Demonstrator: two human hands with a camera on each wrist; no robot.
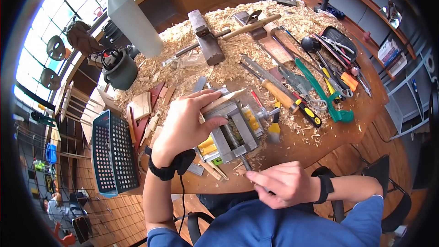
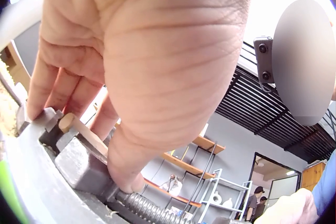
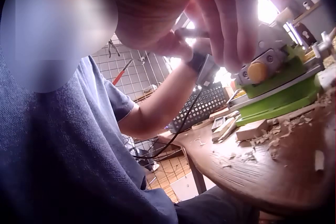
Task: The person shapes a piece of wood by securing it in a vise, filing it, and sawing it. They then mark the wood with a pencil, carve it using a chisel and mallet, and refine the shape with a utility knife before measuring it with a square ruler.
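Note:
A grey metal vise [image 1: 235,132] stands at the table's near side, its screw exposed between the jaws. Along its far-left jaw lies a pale, pointed wooden stick [image 1: 232,99], whose rounded end [image 2: 67,122] shows in the left wrist view. My left hand [image 1: 183,121] [image 2: 152,66] holds this stick against the jaw, fingers on the far side and thumb on the near side by the screw [image 2: 152,208]. At the vise's near end, my right hand [image 1: 286,184] [image 3: 226,19] grips the handle bar [image 3: 193,33] of the screw with curled fingers; the palm hides part of it.
Wood shavings [image 1: 178,36] cover the far table. Hand planes [image 1: 208,45], a white bottle [image 1: 135,25] and a dark pot [image 1: 120,69] stand beyond. Saws, a green tool [image 1: 320,84] and chisels lie right. A perforated basket [image 1: 114,155] is left; a yellow brush [image 1: 274,129] lies beside the vise.

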